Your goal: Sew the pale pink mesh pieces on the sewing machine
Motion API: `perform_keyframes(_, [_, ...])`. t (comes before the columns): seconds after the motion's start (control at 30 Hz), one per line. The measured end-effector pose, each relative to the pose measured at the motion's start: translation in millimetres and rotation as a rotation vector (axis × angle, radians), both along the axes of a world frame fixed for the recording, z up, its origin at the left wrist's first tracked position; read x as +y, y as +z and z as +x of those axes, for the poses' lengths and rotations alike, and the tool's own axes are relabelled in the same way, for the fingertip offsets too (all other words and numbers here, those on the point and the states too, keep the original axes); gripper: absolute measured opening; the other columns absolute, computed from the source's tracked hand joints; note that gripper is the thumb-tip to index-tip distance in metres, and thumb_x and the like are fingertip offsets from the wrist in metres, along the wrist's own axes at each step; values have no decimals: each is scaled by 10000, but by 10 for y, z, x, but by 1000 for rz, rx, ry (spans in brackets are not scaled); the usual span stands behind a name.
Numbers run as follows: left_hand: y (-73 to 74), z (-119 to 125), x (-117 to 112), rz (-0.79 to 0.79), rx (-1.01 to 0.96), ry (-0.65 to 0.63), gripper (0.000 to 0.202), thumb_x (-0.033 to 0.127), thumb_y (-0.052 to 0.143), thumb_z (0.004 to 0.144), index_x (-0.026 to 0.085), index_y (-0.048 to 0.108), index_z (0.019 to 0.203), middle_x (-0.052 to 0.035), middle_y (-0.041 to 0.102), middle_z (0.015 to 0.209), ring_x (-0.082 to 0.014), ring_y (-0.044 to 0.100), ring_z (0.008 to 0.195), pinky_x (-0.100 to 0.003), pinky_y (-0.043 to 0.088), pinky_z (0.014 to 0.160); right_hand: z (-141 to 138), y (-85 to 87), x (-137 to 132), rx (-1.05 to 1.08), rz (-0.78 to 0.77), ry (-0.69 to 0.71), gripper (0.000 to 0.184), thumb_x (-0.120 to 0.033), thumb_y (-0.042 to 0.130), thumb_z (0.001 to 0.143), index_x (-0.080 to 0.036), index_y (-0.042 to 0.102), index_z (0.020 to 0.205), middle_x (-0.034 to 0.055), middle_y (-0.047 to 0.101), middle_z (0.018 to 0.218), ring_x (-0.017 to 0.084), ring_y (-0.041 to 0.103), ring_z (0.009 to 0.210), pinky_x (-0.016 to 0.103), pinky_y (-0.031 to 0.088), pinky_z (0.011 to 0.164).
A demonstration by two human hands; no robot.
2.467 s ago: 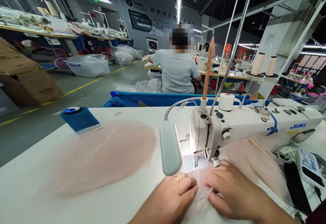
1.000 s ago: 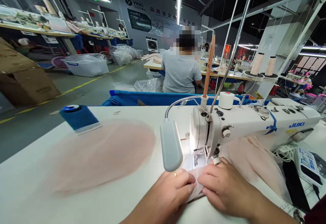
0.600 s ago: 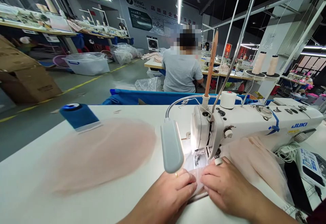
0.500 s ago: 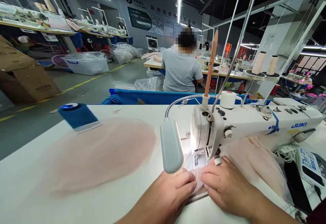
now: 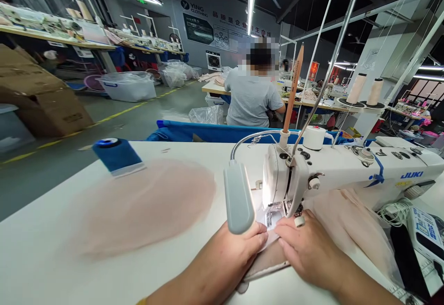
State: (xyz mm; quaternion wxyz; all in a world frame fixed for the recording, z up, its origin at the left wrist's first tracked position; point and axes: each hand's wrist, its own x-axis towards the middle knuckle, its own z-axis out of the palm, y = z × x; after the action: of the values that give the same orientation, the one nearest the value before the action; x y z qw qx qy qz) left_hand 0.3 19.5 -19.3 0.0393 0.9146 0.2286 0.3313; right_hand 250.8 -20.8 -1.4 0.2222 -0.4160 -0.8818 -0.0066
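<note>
The table (image 5: 41, 249), cut off below, is topped at right by the machine (image 5: 350, 168), its end cropped too. A sheer pink oval (image 5: 152, 208) is spread at left. The left hand (image 5: 239, 245) is partly covered by the lamp (image 5: 238, 198); the right hand (image 5: 305, 242) is set opposite. Between them the strip (image 5: 272, 239) is flanked, its far end lost in glare by the foot (image 5: 268, 219). Undersides being hidden, whether either grip is clamped on it or merely laid against it cannot be told.
</note>
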Motion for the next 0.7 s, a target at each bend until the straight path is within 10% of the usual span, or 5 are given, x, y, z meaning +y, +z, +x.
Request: perform_keyframes(0.7, [-171, -74, 115, 89, 18, 287, 314, 473, 650, 1027, 236, 695, 1228, -120, 745, 1156, -346, 679, 1003, -469, 592, 857, -9, 55, 6, 159, 133, 12, 283, -69, 574, 986, -208, 717, 1186, 109, 794, 1105, 283, 694, 970, 372, 574, 822])
